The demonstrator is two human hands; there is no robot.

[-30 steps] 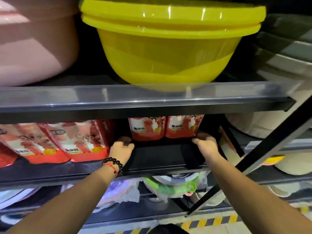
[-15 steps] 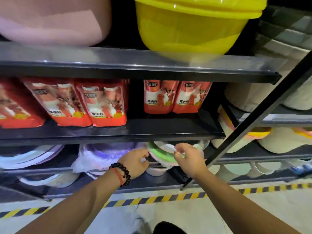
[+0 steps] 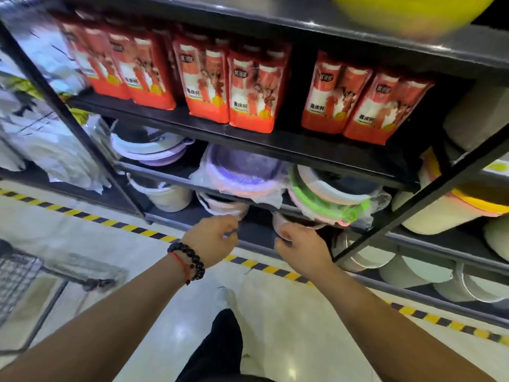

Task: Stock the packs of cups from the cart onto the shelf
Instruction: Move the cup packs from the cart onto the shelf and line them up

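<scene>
Several red-and-white packs of cups stand upright in a row on the black shelf (image 3: 275, 146). One pair (image 3: 360, 102) is at the right and another pair (image 3: 231, 86) in the middle, with a gap between them. More packs (image 3: 124, 70) stand at the left. My left hand (image 3: 210, 238), with a bead bracelet on the wrist, hangs below the shelf with its fingers loosely curled and nothing in it. My right hand (image 3: 300, 245) is beside it, also empty and loosely curled. The wire cart (image 3: 19, 274) shows at the lower left edge.
Stacked plastic basins (image 3: 242, 175) and a green-rimmed one (image 3: 327, 199) fill the lower shelves. A yellow bowl (image 3: 413, 12) sits on the top shelf. A black diagonal brace (image 3: 429, 194) crosses at the right. Yellow-black tape (image 3: 132, 228) lines the floor.
Both hands have dropped from the cup shelf down to the level of the lowest shelves. The view has tilted down and left, so the cart has come into sight.
</scene>
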